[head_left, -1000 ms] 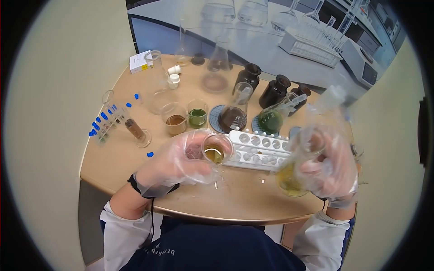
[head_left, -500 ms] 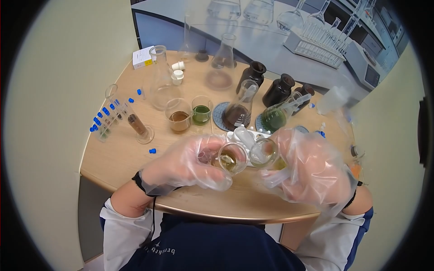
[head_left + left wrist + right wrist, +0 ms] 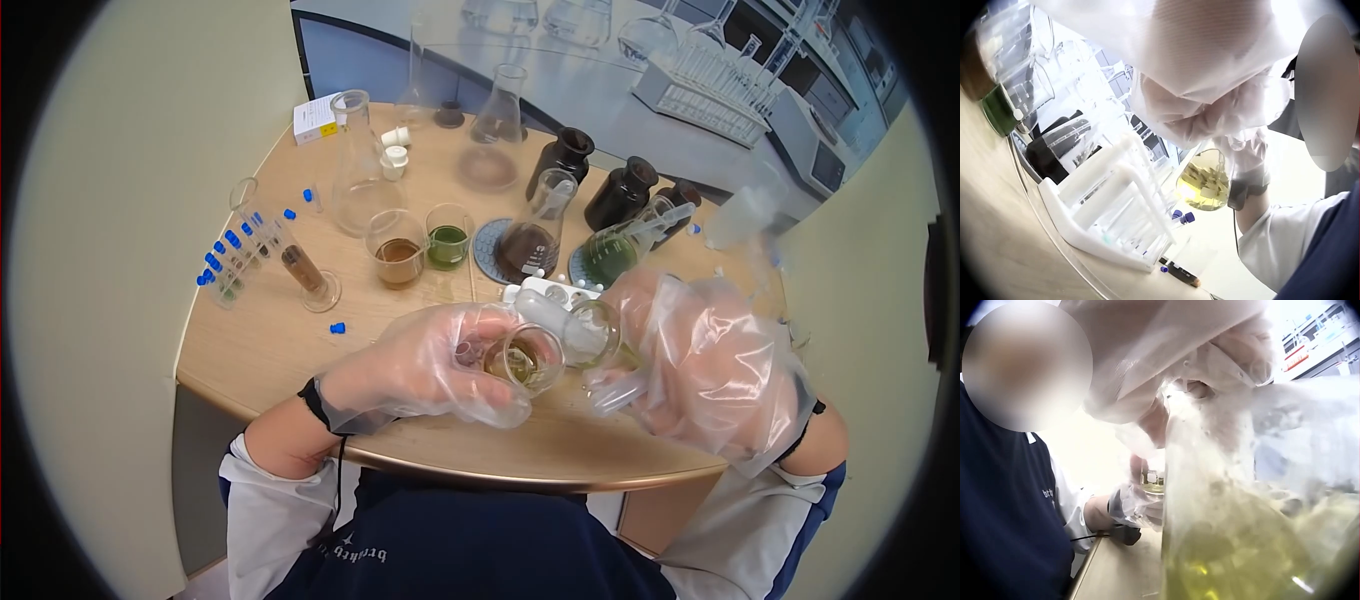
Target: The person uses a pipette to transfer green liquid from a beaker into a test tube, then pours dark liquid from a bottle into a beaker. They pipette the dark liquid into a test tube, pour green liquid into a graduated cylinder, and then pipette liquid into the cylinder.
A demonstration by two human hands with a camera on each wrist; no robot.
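Observation:
My gloved left hand [image 3: 430, 365] grips a small glass beaker [image 3: 522, 360] with yellowish liquid inside, its mouth turned towards the head view. Right beside it, my gloved right hand [image 3: 705, 360] holds a conical flask [image 3: 1204, 184] of yellow liquid. The flask's mouth [image 3: 595, 335] is close to the beaker's rim; whether they touch is unclear. A translucent plastic piece [image 3: 545, 315] sticks out of that mouth towards the beaker. In the right wrist view the flask [image 3: 1235, 544] fills the foreground, with the beaker [image 3: 1152, 478] behind it. The right fingers are partly hidden by the glove.
A white test-tube rack [image 3: 1097, 240] stands behind the hands. Beyond are a brown-liquid beaker [image 3: 400, 262], a green one [image 3: 447, 247], a dark-liquid flask [image 3: 528, 250], a green-liquid flask [image 3: 608, 258] and dark bottles [image 3: 620, 195]. Blue-capped tubes [image 3: 228, 265] stand at left.
The right hand has brought the flask leftward from the right side to the beaker. The beaker and left hand have shifted slightly right; the plastic piece now lies over the gap between the vessels.

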